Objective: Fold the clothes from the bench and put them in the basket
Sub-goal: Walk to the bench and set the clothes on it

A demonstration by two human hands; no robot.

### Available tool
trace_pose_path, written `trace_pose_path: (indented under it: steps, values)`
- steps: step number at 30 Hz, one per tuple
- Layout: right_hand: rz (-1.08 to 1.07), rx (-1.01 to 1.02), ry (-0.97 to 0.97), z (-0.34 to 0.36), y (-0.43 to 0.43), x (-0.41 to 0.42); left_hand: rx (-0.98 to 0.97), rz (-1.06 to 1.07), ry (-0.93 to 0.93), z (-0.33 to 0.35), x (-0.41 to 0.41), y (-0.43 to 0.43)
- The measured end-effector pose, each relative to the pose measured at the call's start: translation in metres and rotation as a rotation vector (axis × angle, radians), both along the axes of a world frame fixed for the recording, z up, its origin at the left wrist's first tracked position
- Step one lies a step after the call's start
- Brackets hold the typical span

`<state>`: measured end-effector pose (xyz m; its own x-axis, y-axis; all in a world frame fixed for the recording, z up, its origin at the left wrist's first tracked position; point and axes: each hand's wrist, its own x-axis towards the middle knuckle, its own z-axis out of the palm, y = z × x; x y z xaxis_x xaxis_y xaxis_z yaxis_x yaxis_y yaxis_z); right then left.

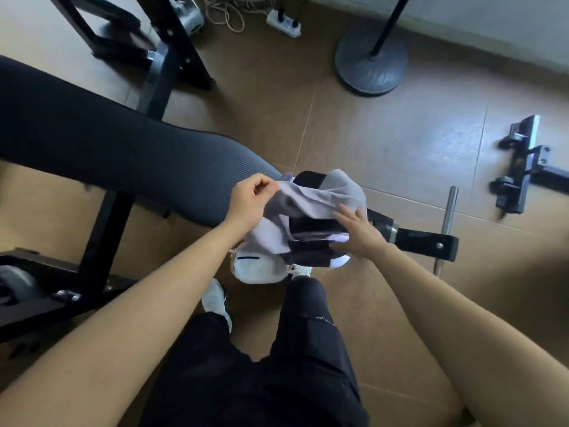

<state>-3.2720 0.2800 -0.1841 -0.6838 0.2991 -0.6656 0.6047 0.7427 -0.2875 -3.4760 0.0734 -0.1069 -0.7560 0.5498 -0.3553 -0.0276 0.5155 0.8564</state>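
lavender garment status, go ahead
Both on cloth: left grip pinches lavender garment edge, right grip flat on it. Garment bunched at bench end, not yet folded. Basket not in view.

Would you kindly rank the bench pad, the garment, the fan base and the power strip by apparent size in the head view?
1. bench pad
2. garment, though it is nearer the camera
3. fan base
4. power strip
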Motion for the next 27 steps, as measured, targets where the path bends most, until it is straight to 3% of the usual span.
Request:
trace_pose_path:
  steps: [1, 4, 11, 15, 21, 27]
  values:
    - [0.057, 0.085, -0.033, -0.019, -0.013, 0.008, -0.033, 0.038, -0.026, -0.020, 0.000, -0.005]
    - [0.015, 0.306, 0.105, -0.042, -0.052, 0.013, -0.071, 0.058, -0.123, -0.057, 0.007, -0.026]
    - [-0.307, 0.101, 0.517, -0.030, -0.127, -0.034, 0.054, -0.049, -0.283, -0.030, 0.035, -0.089]
    - [-0.416, 0.237, 0.751, -0.007, -0.141, -0.069, 0.109, -0.060, -0.274, 0.000, 0.031, -0.127]
    - [-0.148, 0.253, 0.503, -0.001, -0.118, -0.048, 0.178, -0.014, -0.160, 0.037, 0.014, -0.185]
    - [-0.004, 0.113, 0.273, 0.000, -0.146, 0.001, -0.049, 0.293, 0.000, 0.006, -0.012, -0.262]
